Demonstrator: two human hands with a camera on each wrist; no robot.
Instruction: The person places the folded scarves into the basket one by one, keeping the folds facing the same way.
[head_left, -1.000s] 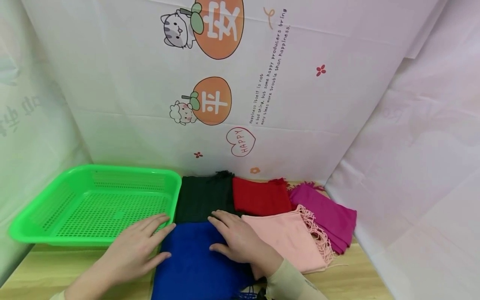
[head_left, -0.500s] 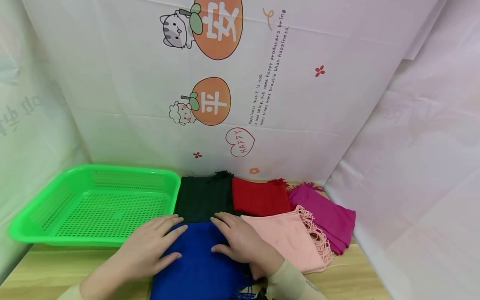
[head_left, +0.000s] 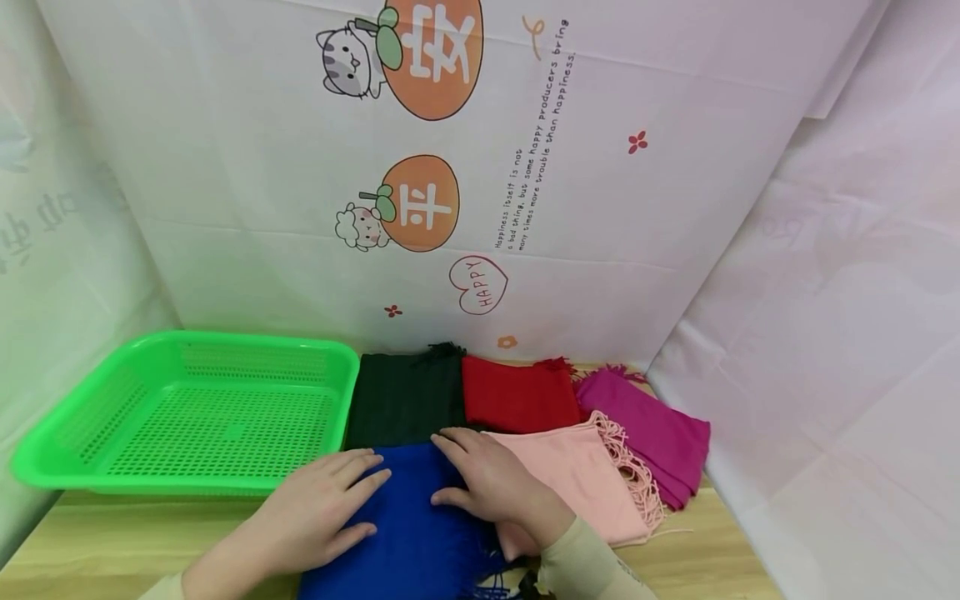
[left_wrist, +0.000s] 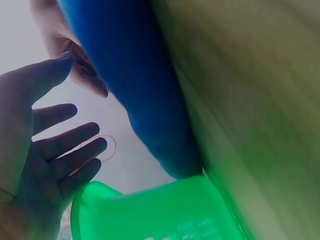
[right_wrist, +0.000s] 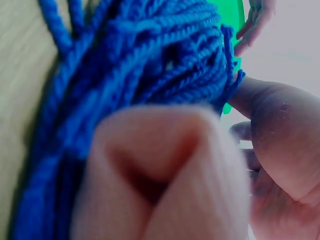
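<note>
A folded blue scarf (head_left: pixel 405 533) lies at the front of the table. Over its left part is my left hand (head_left: pixel 318 508), fingers extended and a little apart; the left wrist view shows that hand (left_wrist: pixel 45 170) spread above the scarf's thick folded side (left_wrist: pixel 135 85), palm bare. My right hand (head_left: pixel 491 483) lies over the scarf's upper right part with fingers extended, its wrist crossing the pink scarf (head_left: pixel 577 483). Twisted blue fringe (right_wrist: pixel 165 55) fills much of the right wrist view, behind a blurred pink fold (right_wrist: pixel 160 165). Neither hand grips anything.
A green perforated basket (head_left: pixel 348 367) stands at the left. Folded dark green (head_left: pixel 408 396), red (head_left: pixel 521 396) and magenta (head_left: pixel 648 433) scarves lie along the back, by a printed white cloth wall (head_left: pixel 585 292). Wooden tabletop (head_left: pixel 697 550) shows at the front right.
My left hand has moved right, from the basket's edge and the blue scarf's left border further over the scarf. The right hand has shifted slightly right. The scarves look nearly unmoved.
</note>
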